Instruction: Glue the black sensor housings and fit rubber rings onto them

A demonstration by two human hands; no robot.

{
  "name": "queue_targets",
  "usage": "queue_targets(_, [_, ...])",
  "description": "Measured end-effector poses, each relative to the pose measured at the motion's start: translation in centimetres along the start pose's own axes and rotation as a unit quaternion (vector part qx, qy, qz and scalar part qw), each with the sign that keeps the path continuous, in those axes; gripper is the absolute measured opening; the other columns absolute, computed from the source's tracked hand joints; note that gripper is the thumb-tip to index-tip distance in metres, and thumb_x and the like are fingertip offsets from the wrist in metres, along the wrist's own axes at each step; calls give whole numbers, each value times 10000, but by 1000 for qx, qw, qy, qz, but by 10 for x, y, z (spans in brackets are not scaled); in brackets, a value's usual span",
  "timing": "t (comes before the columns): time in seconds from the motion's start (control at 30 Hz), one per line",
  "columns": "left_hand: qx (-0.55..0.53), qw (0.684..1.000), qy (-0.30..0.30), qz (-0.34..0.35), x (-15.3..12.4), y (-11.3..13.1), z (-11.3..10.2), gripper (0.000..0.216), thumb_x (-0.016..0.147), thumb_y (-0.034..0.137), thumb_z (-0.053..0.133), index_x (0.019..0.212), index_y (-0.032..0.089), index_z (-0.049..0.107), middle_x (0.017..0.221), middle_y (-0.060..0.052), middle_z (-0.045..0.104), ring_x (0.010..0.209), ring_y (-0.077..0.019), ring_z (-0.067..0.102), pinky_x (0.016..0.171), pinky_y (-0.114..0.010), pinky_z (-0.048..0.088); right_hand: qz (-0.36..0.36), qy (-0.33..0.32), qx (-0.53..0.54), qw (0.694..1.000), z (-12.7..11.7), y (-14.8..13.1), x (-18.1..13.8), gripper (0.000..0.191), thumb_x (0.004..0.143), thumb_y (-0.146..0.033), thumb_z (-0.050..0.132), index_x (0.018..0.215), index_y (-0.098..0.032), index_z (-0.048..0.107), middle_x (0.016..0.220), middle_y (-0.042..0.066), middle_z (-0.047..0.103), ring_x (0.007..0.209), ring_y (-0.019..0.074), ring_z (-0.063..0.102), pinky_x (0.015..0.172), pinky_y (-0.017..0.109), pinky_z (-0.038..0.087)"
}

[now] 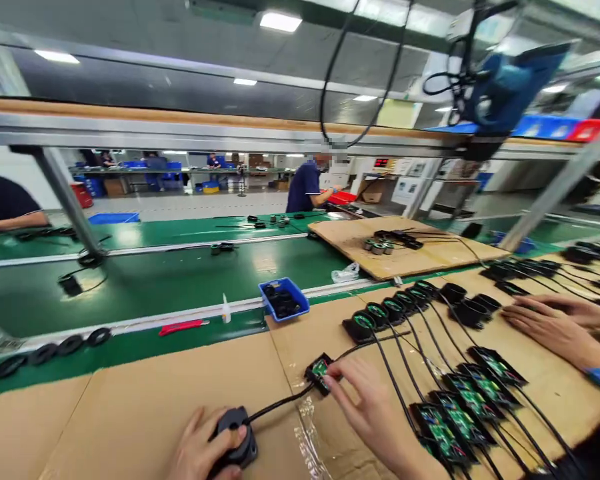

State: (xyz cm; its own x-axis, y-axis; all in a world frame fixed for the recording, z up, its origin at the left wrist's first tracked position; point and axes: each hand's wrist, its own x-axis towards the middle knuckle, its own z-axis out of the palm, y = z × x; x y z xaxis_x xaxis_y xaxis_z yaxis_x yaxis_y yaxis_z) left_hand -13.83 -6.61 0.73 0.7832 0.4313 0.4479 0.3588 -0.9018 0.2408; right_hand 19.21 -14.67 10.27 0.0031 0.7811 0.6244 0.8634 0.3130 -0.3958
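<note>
My left hand [205,443] is closed around a black plastic housing [237,437] with a hole in its top, low over the cardboard. A black cable [280,404] runs from that housing to a small open black case holding a green circuit board [320,369]. The thumb and forefinger of my right hand [370,403] pinch the right edge of this case. To the right of my right hand lie several black cases with green circuit boards [460,417], their cables trailing toward me. Behind them stands a row of round black housings [377,312] with green boards inside.
A co-worker's hands [555,323] rest near black parts at the right. Along the far edge sit a blue bin [284,300] of black parts, a white bottle [225,310], a red-handled tool [183,327] and black rings [70,345]. A metal shelf beam [205,133] crosses overhead.
</note>
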Motion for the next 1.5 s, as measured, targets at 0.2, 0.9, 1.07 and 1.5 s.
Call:
queue_targets(0.2, [-63, 993, -3, -101, 16, 29, -8, 305, 856, 224, 713, 1145, 271, 627, 1244, -89, 681, 1086, -253, 683, 913, -329, 583, 52, -245, -139, 958, -14, 91, -26, 364, 946, -240, 406, 1228, -172, 626, 1215, 144, 679, 1113, 251, 673, 953, 393, 563])
queue_targets(0.9, [-99, 958, 74, -259, -15, -62, -76, 174, 852, 256, 617, 1004, 206, 687, 942, -54, 727, 819, -209, 676, 732, -269, 522, -31, -297, -129, 946, 71, 91, 40, 211, 969, -178, 368, 876, -224, 551, 863, 47, 673, 716, 194, 680, 598, 275, 447])
queue_targets(1.07, [-81, 949, 98, -289, -38, -114, -100, 222, 833, 354, 648, 988, 199, 690, 1075, -93, 735, 1054, -282, 668, 926, -360, 521, -62, -278, -107, 953, 121, 56, 61, 197, 957, -154, 393, 857, -220, 549, 874, 47, 654, 731, 205, 671, 595, 279, 425])
queue_targets(1.5, [-86, 939, 121, -310, -49, -149, -104, 428, 860, 565, 638, 1049, 183, 677, 1324, -154, 618, 1203, -283, 618, 1001, -371, 519, -89, -287, -95, 949, 141, 40, 53, 337, 927, -90, 402, 1151, -192, 632, 1099, 123, 660, 1036, 256, 648, 877, 383, 536])
